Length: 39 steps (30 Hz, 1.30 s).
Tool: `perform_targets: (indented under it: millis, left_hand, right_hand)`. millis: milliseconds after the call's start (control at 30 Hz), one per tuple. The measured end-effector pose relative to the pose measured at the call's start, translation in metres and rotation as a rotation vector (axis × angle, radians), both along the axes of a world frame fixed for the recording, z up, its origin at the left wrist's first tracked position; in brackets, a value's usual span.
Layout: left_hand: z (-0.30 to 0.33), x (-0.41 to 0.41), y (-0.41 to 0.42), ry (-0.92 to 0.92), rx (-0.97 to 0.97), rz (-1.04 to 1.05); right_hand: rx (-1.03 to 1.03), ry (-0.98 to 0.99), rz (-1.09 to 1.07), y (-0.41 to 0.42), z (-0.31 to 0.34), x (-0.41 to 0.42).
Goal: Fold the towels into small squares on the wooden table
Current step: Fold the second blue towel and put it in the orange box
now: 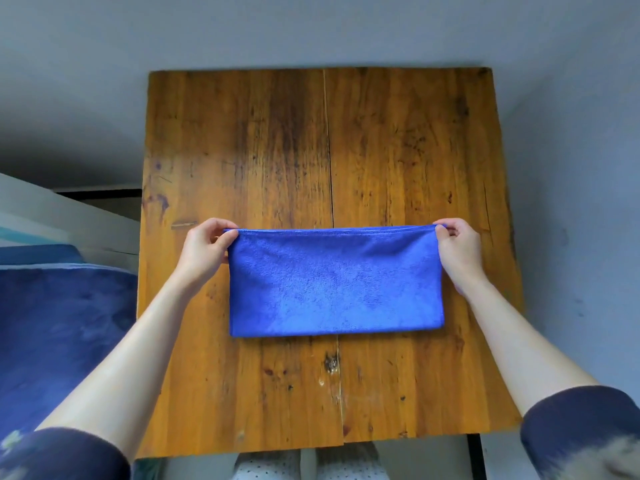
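Pinching towel (335, 282) corners, both hands (204, 247) (459, 252)

The towel (335, 282) lies flat on the wooden table (270, 133), in the middle of its near half, with the long side going from left to right. The left hand (204, 249) is at the far left corner of the towel and pinches it there. The right hand (459, 249) is at the far right corner and pinches it in the same way. Both forearms reach over the near part of the table, one on each side of the towel. The far half of the table lies behind the towel. A bed (59, 334) stands to the left of the table, just beside its left edge. A wall (311, 26) is behind the table.
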<state>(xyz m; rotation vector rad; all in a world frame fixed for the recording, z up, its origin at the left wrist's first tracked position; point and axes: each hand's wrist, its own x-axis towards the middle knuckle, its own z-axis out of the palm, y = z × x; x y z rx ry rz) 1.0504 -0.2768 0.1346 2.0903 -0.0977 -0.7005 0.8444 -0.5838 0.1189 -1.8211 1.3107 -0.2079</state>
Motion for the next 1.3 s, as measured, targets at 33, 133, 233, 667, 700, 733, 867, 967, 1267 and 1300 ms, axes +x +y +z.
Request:
perform_targets:
  millis: [33,133,233,667,700,733,867,967,1267,1300]
  left_hand:
    - [-0.003,0.001,-0.001,-0.009,0.014,-0.005]
    - [-0.015,0.007,-0.001,-0.012,0.065,-0.011]
    - [-0.024,0.011,-0.003,0.01,0.109,0.022]
    - [-0.061,-0.092,-0.04,-0.7,0.57,-0.581]
    - [-0.066,-0.092,-0.038,-0.677,0.593,-0.573]
    - [-0.071,-0.09,-0.035,-0.671,0.615,-0.57]
    - [-0.077,-0.082,-0.024,-0.728,0.629,-0.61]
    - [-0.073,-0.081,-0.018,-0.735,0.589,-0.537]
    - [-0.081,-0.082,-0.004,-0.741,0.632,-0.561]
    - [-0.08,-0.082,-0.004,-0.743,0.634,-0.569]
  right_hand:
    - [0.0,0.002,0.003,-0.002,-0.003,0.002]
    - [-0.002,0.001,0.015,-0.005,-0.009,0.006]
    - [0.0,0.02,0.019,-0.008,-0.016,0.011]
    - [-0.659,0.178,0.717,0.104,-0.049,0.003]
    - [-0.654,0.216,0.727,0.102,-0.053,0.001]
    - [-0.651,0.247,0.732,0.096,-0.057,-0.001]
    - [-0.681,0.286,0.796,0.074,-0.063,-0.015]
    - [-0.682,0.279,0.718,0.065,-0.063,-0.022]
    - [-0.665,0.363,0.666,0.059,-0.066,-0.031]
    - [-0.667,0.376,0.653,0.061,-0.064,-0.031]
